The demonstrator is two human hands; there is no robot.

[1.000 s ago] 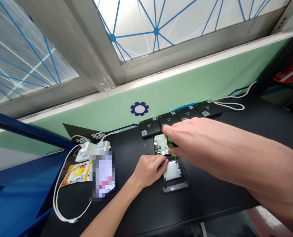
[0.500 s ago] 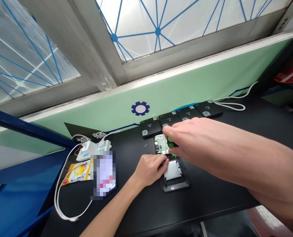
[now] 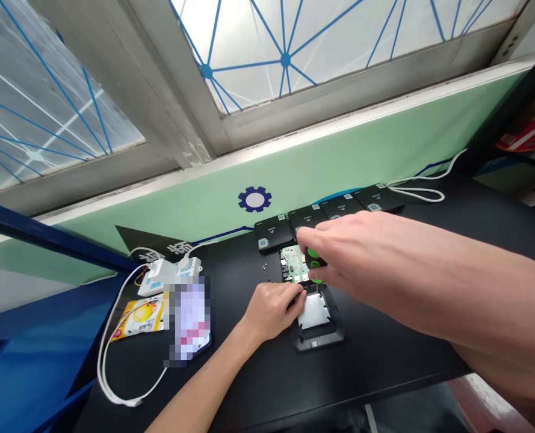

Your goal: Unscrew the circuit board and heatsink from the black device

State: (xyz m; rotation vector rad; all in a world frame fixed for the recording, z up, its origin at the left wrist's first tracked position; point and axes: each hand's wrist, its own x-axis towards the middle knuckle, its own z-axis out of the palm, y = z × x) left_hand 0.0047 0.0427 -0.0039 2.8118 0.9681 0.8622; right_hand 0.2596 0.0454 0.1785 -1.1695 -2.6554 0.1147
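Note:
My right hand (image 3: 334, 249) is wrapped round the handle of a green and black screwdriver (image 3: 313, 263). Its shaft points down at the upper edge of an opened black plastic housing (image 3: 318, 343) with a silver metal plate (image 3: 315, 310) inside. Fingers of my left hand (image 3: 274, 307) are closed on the upper left edge of that housing; their tips are partly hidden. Just beyond lies a green circuit board (image 3: 291, 258) with ports along its near side, partly covered by my right hand. A few tiny screws (image 3: 264, 266) lie left of the board.
Several closed black boxes (image 3: 274, 231) stand in a row along the green wall. To the left are a white power strip (image 3: 192, 267), a yellow snack packet (image 3: 138, 316), a blurred phone (image 3: 192, 319) and a looped white cable (image 3: 101, 361). Another white cable (image 3: 429, 195) lies far right.
The view has shifted very slightly. In my right hand the screwdriver handle seems turned a little, while my left hand stays on the housing.

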